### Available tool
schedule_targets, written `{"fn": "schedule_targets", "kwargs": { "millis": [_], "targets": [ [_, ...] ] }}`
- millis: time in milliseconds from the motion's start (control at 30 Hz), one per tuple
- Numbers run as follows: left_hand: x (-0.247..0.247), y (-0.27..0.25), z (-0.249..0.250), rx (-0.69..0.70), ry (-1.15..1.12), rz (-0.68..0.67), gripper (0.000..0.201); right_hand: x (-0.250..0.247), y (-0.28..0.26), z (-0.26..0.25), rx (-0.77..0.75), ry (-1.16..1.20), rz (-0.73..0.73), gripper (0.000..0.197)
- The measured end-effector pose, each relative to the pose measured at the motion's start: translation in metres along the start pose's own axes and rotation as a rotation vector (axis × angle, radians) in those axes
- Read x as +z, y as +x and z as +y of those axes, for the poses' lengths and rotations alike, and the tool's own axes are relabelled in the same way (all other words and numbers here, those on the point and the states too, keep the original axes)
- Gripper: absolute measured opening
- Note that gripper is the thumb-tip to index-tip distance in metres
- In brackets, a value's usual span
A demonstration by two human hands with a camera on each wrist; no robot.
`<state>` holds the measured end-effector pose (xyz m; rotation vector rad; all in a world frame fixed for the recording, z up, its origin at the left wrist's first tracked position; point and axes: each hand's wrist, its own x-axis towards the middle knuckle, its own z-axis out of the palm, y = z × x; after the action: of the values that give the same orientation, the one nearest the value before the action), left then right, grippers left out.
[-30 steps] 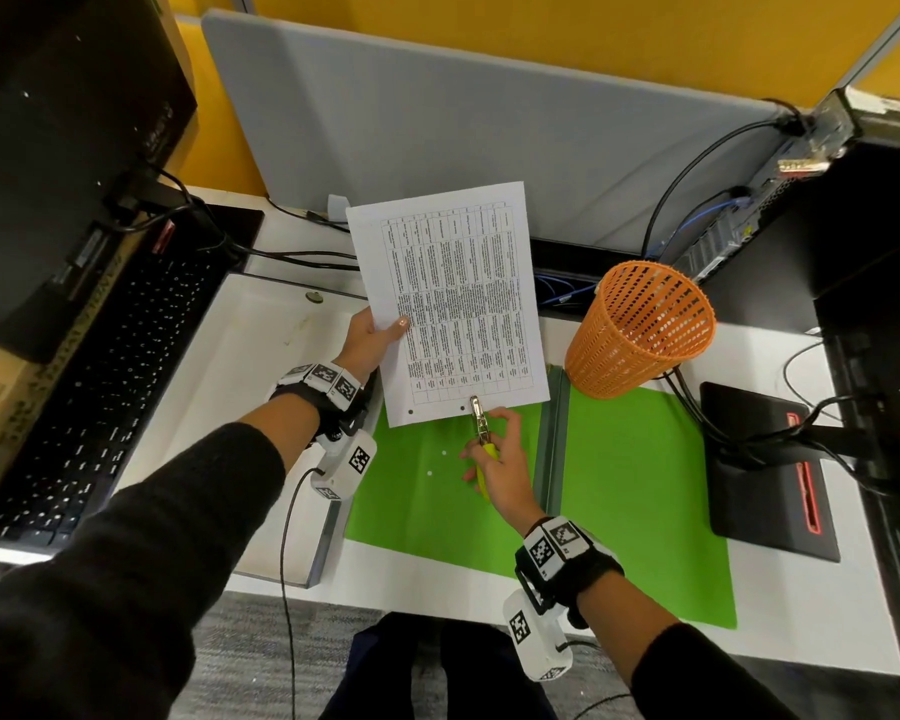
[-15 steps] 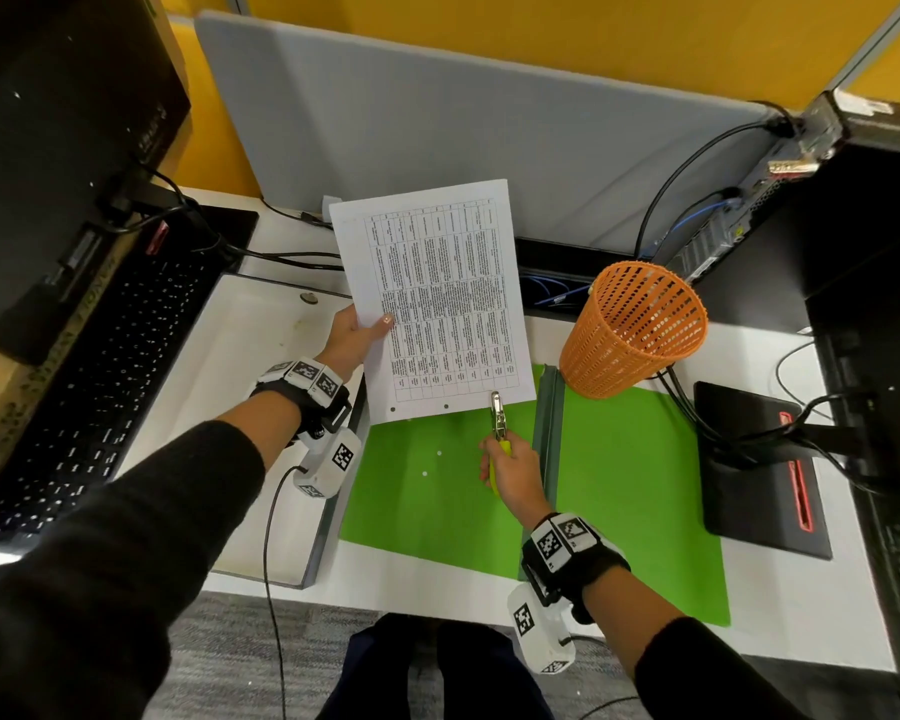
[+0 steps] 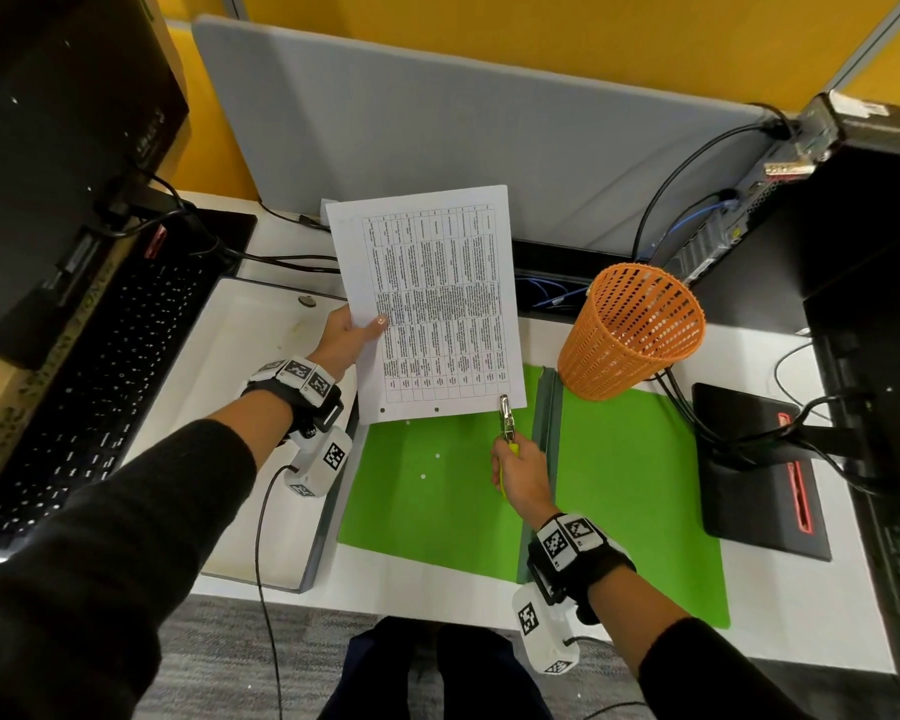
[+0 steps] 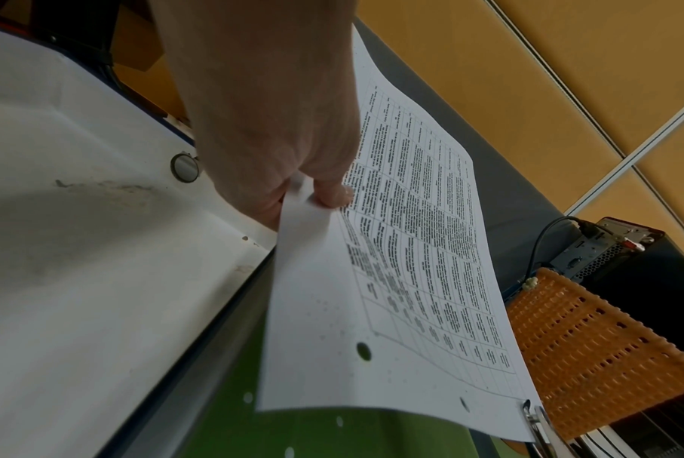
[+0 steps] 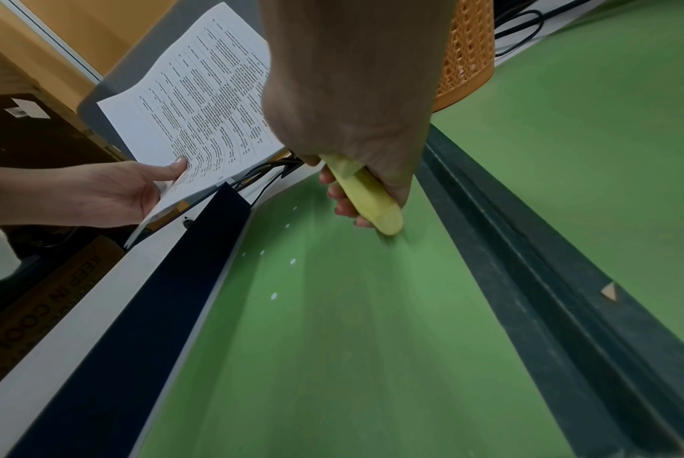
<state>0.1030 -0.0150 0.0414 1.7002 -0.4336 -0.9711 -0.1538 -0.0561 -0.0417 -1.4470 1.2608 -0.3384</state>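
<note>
My left hand [image 3: 352, 332] pinches the left edge of a white printed sheet [image 3: 432, 304], thumb on top, and holds it up above the desk; the left wrist view shows the sheet [image 4: 410, 279] with two punched holes near its lower edge. My right hand [image 3: 520, 472] grips the yellow handles of a single-hole punch [image 3: 506, 415], whose metal head is closed over the sheet's lower right corner. The yellow handle [image 5: 367, 192] shows under my curled fingers in the right wrist view. Small white paper dots lie on the open green folder [image 3: 437, 501] below.
An orange mesh basket [image 3: 632, 330] stands right of the sheet. A white tray [image 3: 219, 387] lies on the left, beside a black keyboard [image 3: 100, 376]. A monitor base [image 3: 749, 470] and cables sit on the right. A grey partition [image 3: 437, 122] closes the back.
The punch has moved right along the sheet's lower edge, from near its middle to its right corner. A second hole now shows in that edge. The left hand keeps its hold.
</note>
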Motion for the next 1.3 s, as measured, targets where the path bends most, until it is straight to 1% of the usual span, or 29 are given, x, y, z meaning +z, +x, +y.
{"fn": "schedule_targets", "kwargs": {
  "millis": [133,367,533,667,1167,1300],
  "targets": [
    [0.000,-0.002,0.001,0.002,0.010,-0.005,0.043,-0.001,0.001,0.000,0.005,0.018,0.021,0.027],
    [0.001,-0.003,0.002,0.009,0.012,-0.007,0.040,-0.002,-0.001,-0.002,0.025,0.048,0.003,0.025],
    [0.001,-0.001,0.002,0.006,0.017,-0.007,0.040,-0.002,0.001,0.001,0.035,0.051,0.004,0.032],
    [0.001,0.001,0.001,0.003,0.025,-0.003,0.040,-0.002,0.004,0.005,0.051,0.059,-0.003,0.034],
    [0.002,0.004,-0.001,0.001,0.035,0.005,0.039,-0.001,0.007,0.011,0.069,0.038,0.016,0.034],
    [-0.001,0.006,-0.002,0.015,0.005,-0.010,0.040,0.000,0.005,0.009,0.058,0.020,0.009,0.035]
  ]
}}
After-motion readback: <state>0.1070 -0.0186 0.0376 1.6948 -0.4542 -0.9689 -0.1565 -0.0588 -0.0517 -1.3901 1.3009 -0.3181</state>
